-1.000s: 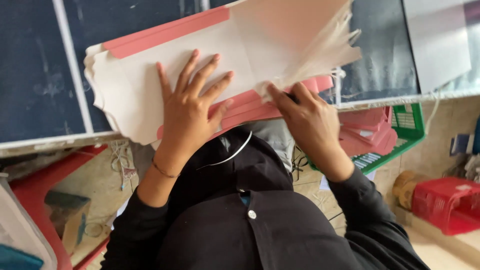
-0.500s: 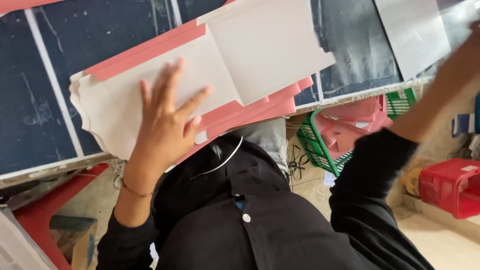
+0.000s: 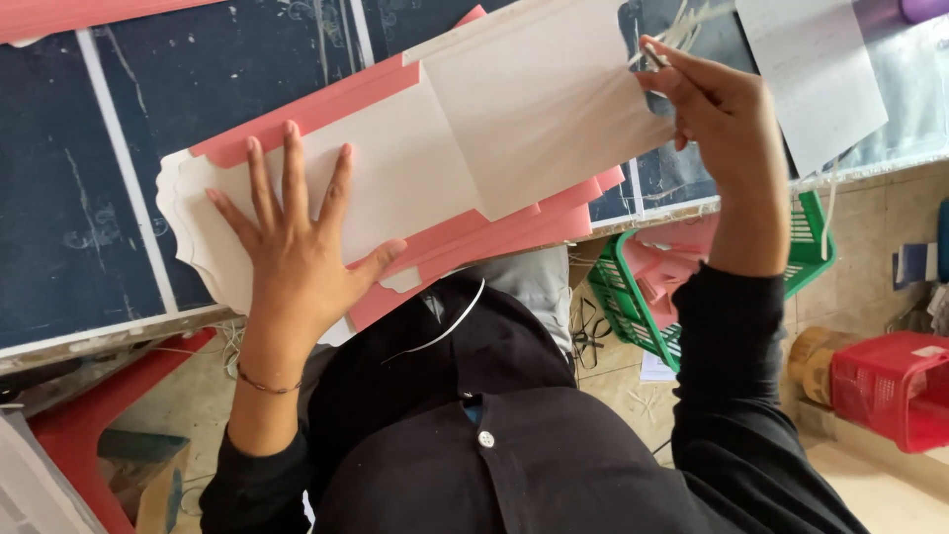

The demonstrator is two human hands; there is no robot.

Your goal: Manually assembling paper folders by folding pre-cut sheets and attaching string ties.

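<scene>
My left hand (image 3: 297, 247) lies flat, fingers spread, on a stack of white and pink card sheets (image 3: 415, 168) with scalloped edges, resting on a dark blue table (image 3: 69, 188). The top sheet is folded over toward the right. My right hand (image 3: 717, 109) is raised at the right edge of that folded flap and pinches some thin pale strips (image 3: 672, 40) between its fingertips.
A white paper sheet (image 3: 820, 79) lies on the table at the upper right. Below the table edge stand a green basket (image 3: 692, 287) holding pink pieces and a red basket (image 3: 890, 386) on the floor. A red stool (image 3: 89, 415) is at lower left.
My right hand left the stack's near edge, swung out to the right, and has come back up to the flap's right edge holding thin strips. My left hand stayed pressed on the stack.
</scene>
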